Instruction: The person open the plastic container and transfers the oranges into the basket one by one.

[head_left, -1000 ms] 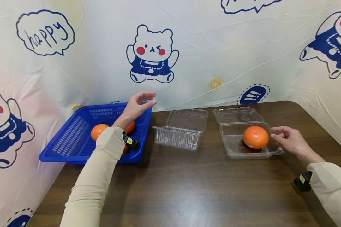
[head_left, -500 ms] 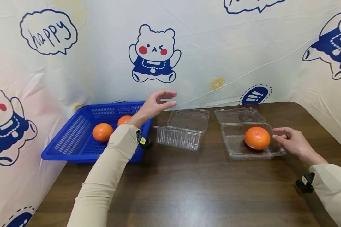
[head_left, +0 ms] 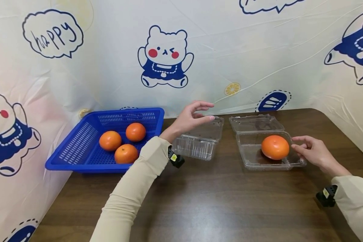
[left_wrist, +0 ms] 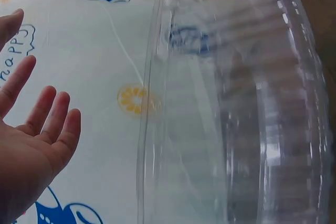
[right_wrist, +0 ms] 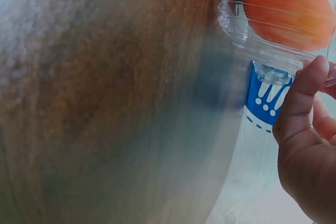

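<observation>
My left hand [head_left: 190, 117] hovers over the middle clear plastic clamshell box [head_left: 196, 149], thumb and fingers apart, holding nothing. That lidded box stands with its lid tipped back and is partly hidden by the hand. In the left wrist view the spread fingers of the left hand [left_wrist: 37, 140] are apart from a clear box [left_wrist: 262, 129]. On the right, my right hand [head_left: 316, 153] pinches the right rim of another opened clamshell box [head_left: 249, 164]. One orange [head_left: 275, 147] sits inside it. The right wrist view shows the thumb on that box's rim [right_wrist: 294, 59].
A blue plastic basket [head_left: 75, 166] at the left holds several oranges [head_left: 126, 154]. The brown wooden table [head_left: 199, 201] ends at a printed cloth backdrop [head_left: 205, 50] behind the boxes.
My left hand has moved right, from over the blue basket to over the middle box, uncovering the oranges in the basket. The right hand stays at the right box's rim.
</observation>
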A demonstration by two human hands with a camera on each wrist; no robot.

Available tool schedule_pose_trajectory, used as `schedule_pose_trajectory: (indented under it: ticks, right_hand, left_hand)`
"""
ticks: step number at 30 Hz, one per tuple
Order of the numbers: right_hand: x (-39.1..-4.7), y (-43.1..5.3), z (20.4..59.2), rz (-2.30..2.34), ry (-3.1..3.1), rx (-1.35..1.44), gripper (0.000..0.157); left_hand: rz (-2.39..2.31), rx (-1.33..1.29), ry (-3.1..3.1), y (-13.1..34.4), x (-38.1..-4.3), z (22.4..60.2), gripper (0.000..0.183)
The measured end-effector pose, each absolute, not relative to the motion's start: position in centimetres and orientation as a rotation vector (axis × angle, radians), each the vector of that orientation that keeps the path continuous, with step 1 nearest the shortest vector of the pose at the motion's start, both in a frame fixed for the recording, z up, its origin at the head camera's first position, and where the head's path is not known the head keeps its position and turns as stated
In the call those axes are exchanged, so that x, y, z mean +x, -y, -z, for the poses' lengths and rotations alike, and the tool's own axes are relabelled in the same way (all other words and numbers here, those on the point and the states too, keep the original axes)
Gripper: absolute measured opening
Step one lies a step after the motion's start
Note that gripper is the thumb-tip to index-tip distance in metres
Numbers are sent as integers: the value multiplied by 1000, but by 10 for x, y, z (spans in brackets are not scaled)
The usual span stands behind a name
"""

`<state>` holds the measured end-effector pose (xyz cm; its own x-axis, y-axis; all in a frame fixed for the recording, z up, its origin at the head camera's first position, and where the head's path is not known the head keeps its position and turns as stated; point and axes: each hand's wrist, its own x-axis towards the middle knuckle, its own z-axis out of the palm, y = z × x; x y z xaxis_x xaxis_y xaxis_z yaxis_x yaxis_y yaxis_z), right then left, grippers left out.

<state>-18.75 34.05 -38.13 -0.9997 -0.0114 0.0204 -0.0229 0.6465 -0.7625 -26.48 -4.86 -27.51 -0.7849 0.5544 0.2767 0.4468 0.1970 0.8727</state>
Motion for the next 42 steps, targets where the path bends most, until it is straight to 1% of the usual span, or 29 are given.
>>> schedule_pose_trajectory:
  ticks: [7,16,21,25,34,42]
  right_hand:
    - [-187,-340,381,-1310,2842,30,46]
    - [-186,-340,382,-1318,2832,30,45]
    - [-186,-340,382,-1330,2826,32,44]
    - [-186,-341,382,-1338,2828,30,45]
    - [-186,-341,383,-1337,2815,43,45]
    - [-187,-341,384,-1339,2803,41,44]
  left_hand:
    - [-1675,991,-2331,30,-261,278,40]
    - [-1668,923,-2373,-5,-252,288,46]
    - [-1687,864,-2361,-22,-247,293,53]
    - [-1722,867,-2325,-34,-245,299,57]
    - [-1713,874,-2310,-64,-243,318,60]
    - [-1615,883,-2346,-86,-245,332,60]
